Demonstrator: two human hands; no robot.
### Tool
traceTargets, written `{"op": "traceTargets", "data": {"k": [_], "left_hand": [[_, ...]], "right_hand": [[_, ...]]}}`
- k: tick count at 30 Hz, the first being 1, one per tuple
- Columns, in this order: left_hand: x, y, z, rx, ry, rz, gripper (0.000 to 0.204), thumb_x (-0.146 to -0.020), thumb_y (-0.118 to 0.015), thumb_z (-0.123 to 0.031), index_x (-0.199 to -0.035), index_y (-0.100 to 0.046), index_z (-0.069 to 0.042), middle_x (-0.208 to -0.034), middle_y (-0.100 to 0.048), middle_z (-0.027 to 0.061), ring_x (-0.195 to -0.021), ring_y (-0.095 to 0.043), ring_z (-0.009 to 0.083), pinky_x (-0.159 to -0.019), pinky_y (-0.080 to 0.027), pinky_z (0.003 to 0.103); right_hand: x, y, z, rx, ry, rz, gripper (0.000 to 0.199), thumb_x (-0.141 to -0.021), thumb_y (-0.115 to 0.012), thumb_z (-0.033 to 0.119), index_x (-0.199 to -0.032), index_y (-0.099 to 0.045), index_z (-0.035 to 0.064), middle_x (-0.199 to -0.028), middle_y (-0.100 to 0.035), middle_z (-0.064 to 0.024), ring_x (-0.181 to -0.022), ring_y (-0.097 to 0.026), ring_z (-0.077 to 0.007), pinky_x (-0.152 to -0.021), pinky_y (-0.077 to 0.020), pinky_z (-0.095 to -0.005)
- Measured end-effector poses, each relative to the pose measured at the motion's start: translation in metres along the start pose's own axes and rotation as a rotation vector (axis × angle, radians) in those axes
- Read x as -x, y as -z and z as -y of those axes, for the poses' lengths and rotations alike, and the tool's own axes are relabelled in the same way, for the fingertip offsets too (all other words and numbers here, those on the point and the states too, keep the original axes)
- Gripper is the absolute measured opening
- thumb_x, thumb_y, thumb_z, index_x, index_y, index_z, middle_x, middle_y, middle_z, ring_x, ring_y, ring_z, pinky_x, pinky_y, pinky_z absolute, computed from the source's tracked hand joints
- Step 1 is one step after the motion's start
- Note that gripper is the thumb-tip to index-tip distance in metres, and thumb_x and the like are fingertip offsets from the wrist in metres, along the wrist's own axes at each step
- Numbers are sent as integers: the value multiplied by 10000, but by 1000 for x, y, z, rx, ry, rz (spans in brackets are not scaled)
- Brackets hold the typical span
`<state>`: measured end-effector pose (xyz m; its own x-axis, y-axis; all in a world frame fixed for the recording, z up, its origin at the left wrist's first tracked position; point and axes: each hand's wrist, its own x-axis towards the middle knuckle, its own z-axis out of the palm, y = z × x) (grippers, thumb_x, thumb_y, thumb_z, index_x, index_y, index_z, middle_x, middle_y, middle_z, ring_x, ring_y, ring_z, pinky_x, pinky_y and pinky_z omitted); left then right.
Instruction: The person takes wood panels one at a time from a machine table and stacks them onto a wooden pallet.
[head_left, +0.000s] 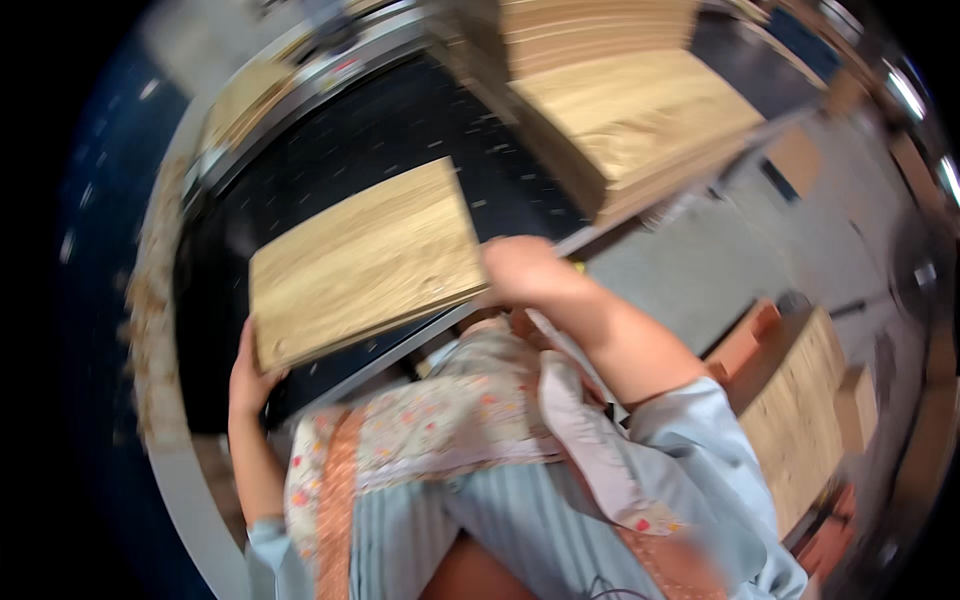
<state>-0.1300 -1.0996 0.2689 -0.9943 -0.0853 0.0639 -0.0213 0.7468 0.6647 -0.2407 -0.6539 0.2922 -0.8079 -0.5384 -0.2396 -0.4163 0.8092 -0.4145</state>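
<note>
A light wooden board [365, 262] with an oak grain lies tilted over a dark machine table [400, 130]. My left hand [248, 372] grips its near left corner from below. My right hand [522, 270] holds the board's right edge near the front corner. The picture is blurred by motion.
A tall stack of similar wooden boards [630, 110] stands at the back right on the table. A metal rail [300, 90] curves along the table's far left edge. Another pile of boards [800, 410] rests on the grey floor [690, 270] to my right. My floral apron [450, 420] fills the lower middle.
</note>
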Motion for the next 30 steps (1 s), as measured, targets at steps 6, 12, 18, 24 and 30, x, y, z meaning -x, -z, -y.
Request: {"op": "traceTargets", "data": {"k": [6,12,18,24,30], "left_hand": [[-6,5,20,163,119,28,688,-588,-659,133,-1233,-452,13,-1109,-563,111,-1038,-528,210,-945,-407,314],[-13,8,-50,173,291,117,598,-697,-787,-170,-1151,-500,93,-1076,-590,202,-979,-550,248,-866,-452,367],[-15,-17,-53,348,394,1,579,-754,-724,-197,-1203,-470,68,-1142,-551,199,-1038,-515,261,-896,-433,383],[-20,-21,-54,488,478,-85,562,-811,-660,-224,-1255,-440,42,-1208,-512,196,-1096,-481,273,-927,-413,400],[-17,-13,-46,603,564,-183,547,-868,-597,-251,-1307,-410,16,-1274,-473,193,-1155,-447,286,-958,-394,416]], "right_hand": [[-9,-39,-14,-33,85,-299,153,-631,-705,172,-707,-689,40,-774,-668,-144,-782,-657,-326,-665,-538,-414],[-17,-44,-8,-2,25,-259,116,-629,-680,136,-719,-714,72,-751,-679,-112,-742,-662,-291,-601,-532,-401],[-13,-39,-3,1,28,-219,105,-636,-670,122,-722,-711,78,-761,-682,-101,-748,-663,-281,-596,-532,-396],[-16,-55,-10,-116,53,-332,183,-644,-691,156,-807,-694,73,-798,-680,-100,-804,-661,-283,-646,-531,-401],[10,-37,-17,-344,72,-229,371,-676,-738,281,-947,-655,41,-964,-644,-158,-930,-624,-323,-750,-507,-412]]}}
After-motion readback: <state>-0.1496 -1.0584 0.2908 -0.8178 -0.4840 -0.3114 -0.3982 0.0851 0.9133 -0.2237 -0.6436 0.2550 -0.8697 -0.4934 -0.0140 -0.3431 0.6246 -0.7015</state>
